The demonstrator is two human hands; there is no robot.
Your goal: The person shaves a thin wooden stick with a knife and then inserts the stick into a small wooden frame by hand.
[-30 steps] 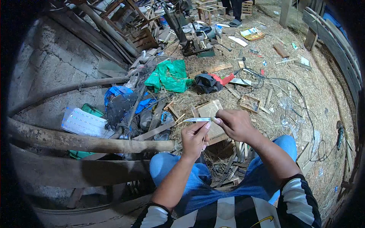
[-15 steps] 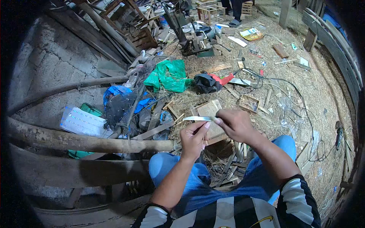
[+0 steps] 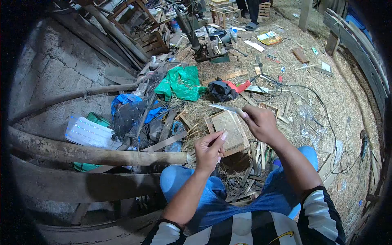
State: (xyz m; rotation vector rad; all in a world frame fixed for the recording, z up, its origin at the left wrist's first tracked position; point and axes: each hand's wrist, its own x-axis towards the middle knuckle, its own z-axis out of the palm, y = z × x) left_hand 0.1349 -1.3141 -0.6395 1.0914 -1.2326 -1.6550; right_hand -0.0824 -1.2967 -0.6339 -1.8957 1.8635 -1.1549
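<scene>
A knife (image 3: 226, 108) with a bright blade is gripped in my right hand (image 3: 260, 123), its tip pointing left. My left hand (image 3: 209, 152), lower and to the left, pinches a thin stick (image 3: 225, 125) whose end stands up above the fingertips. Blade and stick are apart. Behind my hands lies a wooden box or board (image 3: 230, 131) on the straw-covered ground. Below it, between my knees, are several wood scraps (image 3: 249, 181).
A thick pole (image 3: 94, 154) crosses the left side. Beyond are a green plastic bag (image 3: 179, 83), a black bag (image 3: 221, 90) and a metal machine (image 3: 212, 49). Cables (image 3: 314, 92) lie at the right. A person's sandalled foot (image 3: 251, 26) shows at the top.
My right hand has lifted the knife up and to the right, off the stick. My left hand has stayed nearly in place with its fingers still pinched.
</scene>
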